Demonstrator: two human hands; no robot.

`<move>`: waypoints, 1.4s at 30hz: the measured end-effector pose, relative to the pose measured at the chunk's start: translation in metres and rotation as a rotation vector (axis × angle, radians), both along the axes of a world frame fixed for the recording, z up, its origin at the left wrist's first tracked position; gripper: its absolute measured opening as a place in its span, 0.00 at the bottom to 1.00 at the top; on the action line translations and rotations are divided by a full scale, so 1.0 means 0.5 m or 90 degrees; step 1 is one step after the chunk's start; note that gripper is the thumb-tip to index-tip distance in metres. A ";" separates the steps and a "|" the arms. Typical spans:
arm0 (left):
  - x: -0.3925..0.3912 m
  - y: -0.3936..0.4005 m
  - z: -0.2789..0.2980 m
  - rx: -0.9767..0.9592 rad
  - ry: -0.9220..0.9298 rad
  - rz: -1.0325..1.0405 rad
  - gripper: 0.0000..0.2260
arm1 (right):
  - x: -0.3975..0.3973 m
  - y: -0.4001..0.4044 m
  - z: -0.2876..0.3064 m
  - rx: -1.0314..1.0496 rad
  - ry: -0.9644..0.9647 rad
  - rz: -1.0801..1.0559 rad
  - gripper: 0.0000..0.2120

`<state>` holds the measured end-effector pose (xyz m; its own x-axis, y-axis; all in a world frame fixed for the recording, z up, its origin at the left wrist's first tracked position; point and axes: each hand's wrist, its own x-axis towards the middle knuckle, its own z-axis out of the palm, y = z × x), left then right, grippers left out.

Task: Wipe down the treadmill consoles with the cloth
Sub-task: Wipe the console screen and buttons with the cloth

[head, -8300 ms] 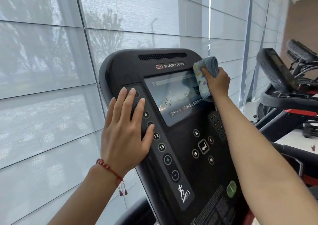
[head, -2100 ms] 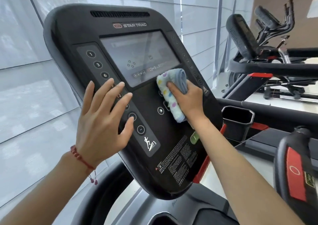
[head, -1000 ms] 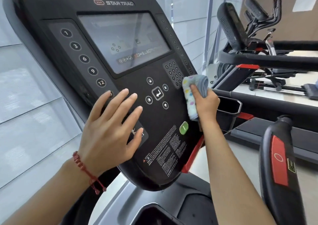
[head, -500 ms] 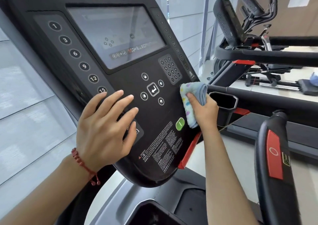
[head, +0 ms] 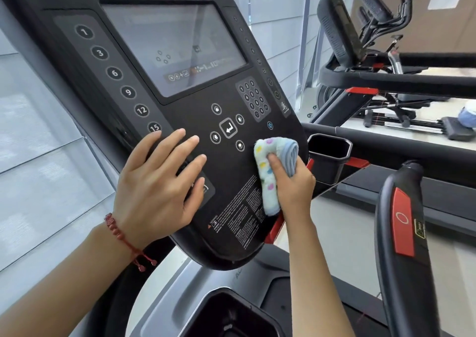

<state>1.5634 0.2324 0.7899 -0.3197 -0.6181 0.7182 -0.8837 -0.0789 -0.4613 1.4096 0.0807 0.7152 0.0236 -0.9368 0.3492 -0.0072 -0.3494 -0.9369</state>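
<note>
Cloth (head: 273, 172) on console (head: 231, 208) | right hand (head: 291, 184) grip pinching it | left hand (head: 159, 182) spread flat

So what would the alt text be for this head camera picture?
A person's right hand presses a folded, dotted cloth against the lower part of a black treadmill console, while the left hand lies flat on its left button strip. More gym machines stand behind.
</note>
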 end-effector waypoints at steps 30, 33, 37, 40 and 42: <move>0.149 -0.007 0.199 -0.022 -0.011 -0.006 0.20 | 0.119 -0.312 0.227 0.050 0.031 -0.107 0.21; 0.148 -0.007 0.201 -0.026 -0.011 -0.010 0.19 | 0.153 -0.317 0.273 0.021 0.038 -0.091 0.21; 0.147 -0.008 0.198 -0.047 -0.004 -0.023 0.18 | 0.202 -0.320 0.348 -0.016 0.054 -0.082 0.22; 0.148 -0.010 0.197 -0.045 -0.011 -0.026 0.18 | 0.241 -0.327 0.405 -0.034 0.050 -0.067 0.24; 0.150 -0.011 0.198 -0.045 -0.016 -0.027 0.18 | 0.261 -0.332 0.439 -0.039 0.044 -0.058 0.25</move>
